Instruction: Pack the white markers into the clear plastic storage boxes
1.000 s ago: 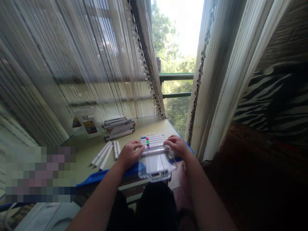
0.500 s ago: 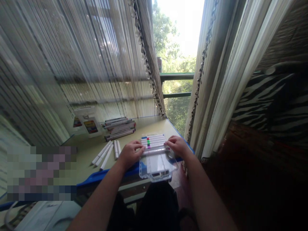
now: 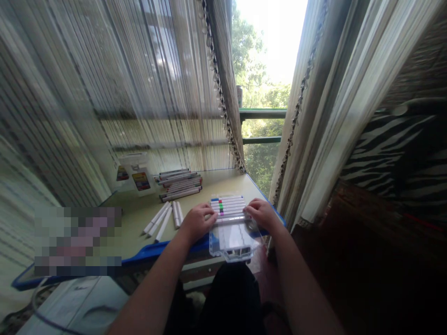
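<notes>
A clear plastic case (image 3: 233,239) lies open at the table's front edge, its near part overhanging my lap. White markers (image 3: 228,205) with blue, red, green and purple bands lie side by side across its far part. My left hand (image 3: 199,220) has its fingers closed at the left end of the nearest marker (image 3: 228,217). At the right end of that marker, my right hand (image 3: 261,215) pinches with thumb and fingers. The fingertips partly cover both ends of the row.
Several loose white markers (image 3: 159,221) lie left of my left hand. Behind them is a pile of markers (image 3: 181,184), beside a standing clear plastic case (image 3: 134,177) with labels. Curtains (image 3: 167,93) hang at the back. The table has a blue edge (image 3: 150,251).
The view has shifted slightly, so the table and hands appear further right. Both hands stay at the ends of the nearest marker, which appears slightly closer to the row.
</notes>
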Tool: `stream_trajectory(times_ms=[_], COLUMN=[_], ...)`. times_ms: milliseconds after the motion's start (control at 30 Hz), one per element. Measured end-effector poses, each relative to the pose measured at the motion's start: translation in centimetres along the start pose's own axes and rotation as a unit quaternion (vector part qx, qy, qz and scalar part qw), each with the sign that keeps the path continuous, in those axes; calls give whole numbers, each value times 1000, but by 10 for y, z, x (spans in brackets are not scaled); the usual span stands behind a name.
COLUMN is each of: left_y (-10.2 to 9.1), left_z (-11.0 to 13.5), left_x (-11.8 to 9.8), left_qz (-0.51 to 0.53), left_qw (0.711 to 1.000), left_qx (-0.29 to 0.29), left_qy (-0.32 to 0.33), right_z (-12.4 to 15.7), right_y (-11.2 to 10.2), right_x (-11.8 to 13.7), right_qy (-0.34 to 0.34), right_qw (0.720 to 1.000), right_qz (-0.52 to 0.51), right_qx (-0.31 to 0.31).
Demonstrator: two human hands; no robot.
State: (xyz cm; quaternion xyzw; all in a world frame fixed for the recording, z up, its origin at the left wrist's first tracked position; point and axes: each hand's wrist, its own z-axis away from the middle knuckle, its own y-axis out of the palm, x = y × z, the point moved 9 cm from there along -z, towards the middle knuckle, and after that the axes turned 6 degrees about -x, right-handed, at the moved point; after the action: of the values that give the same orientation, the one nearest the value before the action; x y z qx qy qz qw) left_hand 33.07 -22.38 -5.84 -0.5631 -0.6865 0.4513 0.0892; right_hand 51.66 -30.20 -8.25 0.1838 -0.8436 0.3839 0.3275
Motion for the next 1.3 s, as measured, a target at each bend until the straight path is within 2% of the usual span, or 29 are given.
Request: stream_trajectory(times_ms=[100,200,333,433,500,567,633,700,833,967,1100,1300], left_y=[1,-7,-39,-73,-95,-109,-115,-112,-101,-92,-85,-85], left_z=[1,2,3,6,11,19,29,39,50,51,52,50], left_x=[1,1,12,38,60,83,102,117,125,116,115,115], left_qz=[-1,-8,-27,-49,-74,-95,-102,-95,-61,-32,-18,-38], left_qw=[1000,999,995,993,990,986,982,979,982,992,994,994], left_qx=[-7,-46,-92,-107,-119,-130,-139,-146,-136,-92,-39,-39], left_qy=[-3,-1,14,-1,-21,-48,-77,-104,-112,-80,-97,-92], right_z=[0,1,12,31,46,58,63,60,44,39,39,36], right_y=[-1,-13,-37,-31,-8,28,66,102,148,171,175,169], right_x=[-5,2,42,86,120,154,179,193,188,171,158,153], right_qy=[12,12,-16,-29,-55,-85,-93,-89,-63,-49,-16,13], right_qw=[1000,998,993,993,995,995,995,996,988,987,989,980], right_qz=[-24,-58,-79,-68,-59,-54,-39,1,140,155,144,189], right_qx=[-9,-38,-91,-89,-66,-26,-5,8,-15,-17,-30,-68])
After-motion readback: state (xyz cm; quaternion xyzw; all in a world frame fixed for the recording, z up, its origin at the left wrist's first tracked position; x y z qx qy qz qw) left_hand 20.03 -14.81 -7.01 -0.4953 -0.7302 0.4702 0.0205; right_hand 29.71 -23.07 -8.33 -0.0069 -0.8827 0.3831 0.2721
